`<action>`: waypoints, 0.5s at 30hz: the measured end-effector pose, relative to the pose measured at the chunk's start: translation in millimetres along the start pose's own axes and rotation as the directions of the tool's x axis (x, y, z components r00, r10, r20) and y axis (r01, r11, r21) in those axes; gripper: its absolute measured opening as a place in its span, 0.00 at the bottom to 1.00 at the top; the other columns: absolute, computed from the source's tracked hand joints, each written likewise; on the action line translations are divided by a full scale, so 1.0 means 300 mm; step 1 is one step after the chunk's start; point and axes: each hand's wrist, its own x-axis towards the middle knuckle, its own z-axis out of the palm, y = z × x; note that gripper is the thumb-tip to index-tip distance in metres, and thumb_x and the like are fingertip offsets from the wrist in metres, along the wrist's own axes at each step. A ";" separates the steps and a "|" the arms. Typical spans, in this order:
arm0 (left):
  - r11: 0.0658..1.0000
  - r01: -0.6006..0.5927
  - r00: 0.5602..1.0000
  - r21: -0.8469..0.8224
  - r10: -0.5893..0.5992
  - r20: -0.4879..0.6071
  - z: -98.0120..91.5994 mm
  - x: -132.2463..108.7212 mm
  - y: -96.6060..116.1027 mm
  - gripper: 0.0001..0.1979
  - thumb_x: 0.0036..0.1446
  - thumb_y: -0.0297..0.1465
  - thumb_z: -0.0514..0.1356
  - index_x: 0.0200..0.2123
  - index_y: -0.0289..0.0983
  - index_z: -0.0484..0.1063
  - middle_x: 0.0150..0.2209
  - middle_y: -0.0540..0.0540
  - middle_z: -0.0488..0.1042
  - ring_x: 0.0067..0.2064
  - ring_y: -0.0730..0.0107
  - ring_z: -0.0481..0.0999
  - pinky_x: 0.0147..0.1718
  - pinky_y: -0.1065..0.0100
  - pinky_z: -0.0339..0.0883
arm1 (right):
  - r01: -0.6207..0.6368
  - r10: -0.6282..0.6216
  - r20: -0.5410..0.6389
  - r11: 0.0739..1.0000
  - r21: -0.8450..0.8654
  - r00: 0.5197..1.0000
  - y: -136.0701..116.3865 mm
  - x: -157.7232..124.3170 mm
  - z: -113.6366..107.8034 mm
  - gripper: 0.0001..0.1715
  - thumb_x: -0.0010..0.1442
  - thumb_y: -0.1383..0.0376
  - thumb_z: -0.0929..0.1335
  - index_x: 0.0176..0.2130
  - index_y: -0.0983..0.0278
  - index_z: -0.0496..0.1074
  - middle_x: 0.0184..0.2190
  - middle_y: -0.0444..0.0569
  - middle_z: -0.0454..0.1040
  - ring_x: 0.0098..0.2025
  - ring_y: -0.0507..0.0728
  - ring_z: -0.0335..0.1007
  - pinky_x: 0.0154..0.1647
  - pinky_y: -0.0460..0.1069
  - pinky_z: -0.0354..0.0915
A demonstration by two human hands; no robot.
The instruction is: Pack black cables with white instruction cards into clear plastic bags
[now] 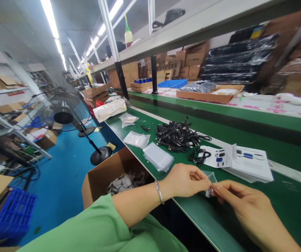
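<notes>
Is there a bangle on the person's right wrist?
No, the silver bangle circles the left wrist, while the right wrist is bare.

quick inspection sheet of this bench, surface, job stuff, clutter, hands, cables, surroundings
surface: green bench top, scattered with items
job's things: clear plastic bag held up between both hands; stack of clear bags and stack of printed cards nearby
clutter: white packet and small clear packet at the far bench end
grippers: left hand and right hand pinch the bag with their fingers
cables: black cable heap; small black cable coil beside the cards
surroundings: open cardboard box beside the bench, standing fan, blue crate
</notes>
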 end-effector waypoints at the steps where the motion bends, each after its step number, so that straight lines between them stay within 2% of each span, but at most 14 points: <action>1: 0.999 0.012 0.999 -0.044 -0.010 0.037 0.002 0.003 -0.003 0.12 0.44 0.26 0.75 0.32 0.34 0.78 0.28 0.51 0.78 0.32 0.72 0.76 0.39 0.69 0.70 | 0.000 0.000 0.021 1.000 -0.008 1.000 0.001 0.000 -0.001 0.28 0.55 0.39 0.74 0.24 0.59 0.81 0.23 0.50 0.77 0.27 0.58 0.71 0.29 0.51 0.66; 3: 0.992 0.049 0.992 -0.119 -0.034 0.118 0.004 0.011 -0.007 0.15 0.43 0.29 0.77 0.33 0.34 0.78 0.29 0.50 0.79 0.34 0.71 0.78 0.42 0.67 0.72 | 0.002 -0.002 0.023 1.000 -0.004 1.000 0.001 0.001 0.000 0.27 0.55 0.40 0.74 0.24 0.59 0.81 0.23 0.50 0.78 0.28 0.58 0.71 0.29 0.51 0.66; 5: 0.987 0.086 0.986 -0.132 -0.066 0.152 0.003 0.020 -0.011 0.13 0.44 0.28 0.76 0.32 0.33 0.77 0.28 0.50 0.78 0.32 0.72 0.77 0.41 0.67 0.72 | 0.012 -0.012 -0.009 1.000 0.011 1.000 0.003 0.000 0.000 0.27 0.54 0.40 0.74 0.22 0.59 0.80 0.23 0.50 0.78 0.28 0.58 0.71 0.29 0.51 0.67; 6: 0.991 0.086 0.989 -0.104 -0.072 0.127 0.001 0.024 -0.012 0.11 0.46 0.27 0.75 0.31 0.33 0.76 0.27 0.50 0.77 0.30 0.73 0.76 0.38 0.68 0.71 | 0.015 -0.015 -0.033 1.000 0.010 0.999 0.005 -0.001 0.000 0.26 0.53 0.41 0.74 0.22 0.59 0.79 0.22 0.50 0.77 0.27 0.58 0.71 0.29 0.51 0.67; 8: 1.000 0.025 1.000 0.015 -0.025 -0.005 -0.006 0.024 -0.015 0.09 0.46 0.24 0.72 0.30 0.34 0.75 0.25 0.53 0.75 0.28 0.75 0.73 0.33 0.71 0.68 | 0.006 -0.008 -0.102 1.000 -0.018 0.995 0.011 -0.005 0.000 0.24 0.54 0.43 0.74 0.21 0.59 0.78 0.21 0.48 0.75 0.24 0.56 0.68 0.25 0.50 0.64; 10: 0.980 -0.088 0.983 0.178 0.114 -0.144 -0.014 0.016 -0.016 0.10 0.46 0.21 0.69 0.33 0.35 0.75 0.24 0.56 0.72 0.28 0.77 0.71 0.31 0.73 0.65 | -0.018 0.005 -0.191 0.998 -0.064 0.982 0.014 -0.010 -0.001 0.22 0.55 0.47 0.73 0.20 0.58 0.76 0.19 0.46 0.72 0.21 0.54 0.63 0.21 0.49 0.58; 11: 0.956 -0.153 0.966 0.251 0.198 -0.165 -0.017 0.009 -0.016 0.11 0.47 0.20 0.67 0.36 0.36 0.76 0.25 0.57 0.71 0.27 0.77 0.71 0.31 0.74 0.66 | -0.026 0.008 -0.226 0.997 -0.077 0.974 0.013 -0.012 -0.001 0.22 0.55 0.48 0.72 0.19 0.58 0.75 0.18 0.45 0.70 0.20 0.54 0.61 0.20 0.49 0.57; 13: 0.880 -0.307 0.925 0.363 0.365 -0.103 -0.021 -0.007 -0.010 0.14 0.49 0.20 0.64 0.40 0.37 0.78 0.28 0.55 0.74 0.29 0.76 0.73 0.33 0.74 0.69 | -0.026 0.004 -0.245 0.996 -0.084 0.969 0.007 -0.015 -0.001 0.22 0.54 0.47 0.72 0.19 0.58 0.74 0.17 0.45 0.69 0.19 0.53 0.59 0.19 0.49 0.56; 15: 0.765 -0.471 0.860 0.440 0.509 0.036 -0.020 -0.023 0.001 0.15 0.51 0.22 0.62 0.42 0.38 0.80 0.36 0.49 0.79 0.35 0.72 0.78 0.38 0.71 0.74 | -0.016 -0.001 -0.201 0.997 -0.082 0.980 -0.002 -0.016 0.001 0.23 0.54 0.46 0.72 0.19 0.58 0.75 0.17 0.45 0.71 0.19 0.53 0.60 0.20 0.48 0.57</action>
